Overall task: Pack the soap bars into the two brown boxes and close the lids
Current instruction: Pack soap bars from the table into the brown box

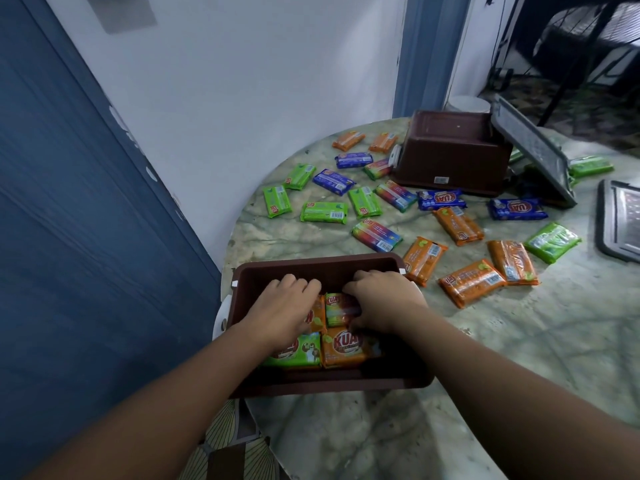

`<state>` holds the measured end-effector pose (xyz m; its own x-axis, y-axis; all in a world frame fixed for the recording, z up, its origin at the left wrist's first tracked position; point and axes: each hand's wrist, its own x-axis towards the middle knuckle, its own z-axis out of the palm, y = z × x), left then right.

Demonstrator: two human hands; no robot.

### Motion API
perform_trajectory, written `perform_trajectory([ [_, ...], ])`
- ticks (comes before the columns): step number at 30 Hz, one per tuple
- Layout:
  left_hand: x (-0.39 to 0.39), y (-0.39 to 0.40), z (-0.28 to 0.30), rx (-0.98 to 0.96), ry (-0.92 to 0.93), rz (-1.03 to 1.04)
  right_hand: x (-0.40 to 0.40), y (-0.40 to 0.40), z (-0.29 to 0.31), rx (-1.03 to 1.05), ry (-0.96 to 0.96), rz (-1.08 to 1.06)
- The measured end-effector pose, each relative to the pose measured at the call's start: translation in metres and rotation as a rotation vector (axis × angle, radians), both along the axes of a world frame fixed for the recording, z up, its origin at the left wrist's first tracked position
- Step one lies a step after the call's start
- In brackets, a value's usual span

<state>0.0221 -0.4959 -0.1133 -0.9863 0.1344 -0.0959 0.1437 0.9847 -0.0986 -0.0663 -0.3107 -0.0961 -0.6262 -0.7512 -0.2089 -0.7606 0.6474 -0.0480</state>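
Currently both hands are down inside the near brown box [325,263]. Left hand [282,306] lies palm-down over the bars on the left side, fingers bent at the far wall; whether it pinches a bar cannot be told. Right hand [382,303] has fingers curled down onto the green bar [337,308] in the far row, thumb tucked at its near edge, apparently pressing or seating it.

Packed bars sit flat, long axes running left to right: a green one [304,353] and an orange one [344,346] in the near row. Box interior has room left beside the right wall.

Loose soap bars lie beyond and to the right of the box on the marble table [519,358]. Nearest are the orange bars [424,259] just past the box's right far corner, long axes tilted; judged an easy reach for the right hand. Green and blue bars [323,212] lie farther out, scattered at mixed angles.

Second brown box [453,157] stands tipped at the far side, well apart from the hands, a grey lid [533,150] leaning against it. Another lid [620,220] lies at the right edge of view.

Near box overhangs the table's left edge somewhat; a push leftward risks tipping it. Open table to the right gives working room.
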Motion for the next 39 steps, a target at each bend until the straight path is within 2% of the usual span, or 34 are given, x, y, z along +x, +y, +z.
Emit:
perform_trajectory([
  [3, 0.003, -0.005, 0.011, 0.112, 0.05, -0.001, -0.001, 0.001, -0.001, -0.005, -0.004, 0.002],
  [5, 0.008, -0.009, 0.021, 0.266, 0.156, 0.034, -0.001, 0.001, -0.002, -0.014, -0.005, 0.003],
  [8, 0.018, -0.015, 0.035, 0.634, 0.312, 0.302, -0.002, 0.002, -0.004, -0.032, -0.006, -0.005],
  [9, 0.022, -0.017, 0.034, 0.685, 0.322, 0.368, -0.002, 0.002, -0.005, -0.039, -0.006, -0.007],
  [11, 0.029, -0.02, 0.028, 0.637, 0.239, 0.424, -0.002, 0.002, -0.006, -0.047, -0.005, -0.005],
  [13, 0.032, -0.022, 0.02, 0.503, 0.12, 0.448, -0.002, 0.002, -0.006, -0.047, -0.004, 0.003],
  [17, 0.027, -0.022, 0.018, 0.3, 0.03, 0.458, -0.004, 0.002, -0.008, -0.039, 0.008, 0.018],
  [19, 0.026, -0.016, 0.018, 0.092, 0.014, 0.449, -0.003, 0.002, -0.008, -0.04, 0.009, 0.019],
  [22, 0.024, -0.012, 0.02, -0.253, 0.089, 0.383, -0.003, 0.003, -0.01, -0.048, 0.01, 0.018],
  [24, 0.021, -0.019, 0.02, -0.215, 0.127, 0.226, -0.004, 0.003, -0.011, -0.048, 0.009, 0.023],
  [27, 0.017, -0.034, 0.009, -0.064, -0.034, -0.033, -0.005, 0.003, -0.011, -0.04, -0.005, 0.026],
  [29, 0.018, -0.038, 0.001, -0.006, -0.131, -0.02, -0.005, 0.003, -0.011, -0.023, -0.018, 0.022],
  [32, 0.017, -0.039, -0.006, 0.067, -0.093, 0.026, -0.006, 0.003, -0.011, -0.051, -0.048, -0.009],
  [37, 0.018, -0.04, -0.006, 0.157, -0.099, 0.071, -0.006, 0.005, -0.009, -0.236, -0.093, -0.072],
  [39, 0.018, -0.041, -0.005, 0.19, -0.099, 0.093, -0.007, 0.006, -0.008, -0.233, -0.104, -0.085],
])
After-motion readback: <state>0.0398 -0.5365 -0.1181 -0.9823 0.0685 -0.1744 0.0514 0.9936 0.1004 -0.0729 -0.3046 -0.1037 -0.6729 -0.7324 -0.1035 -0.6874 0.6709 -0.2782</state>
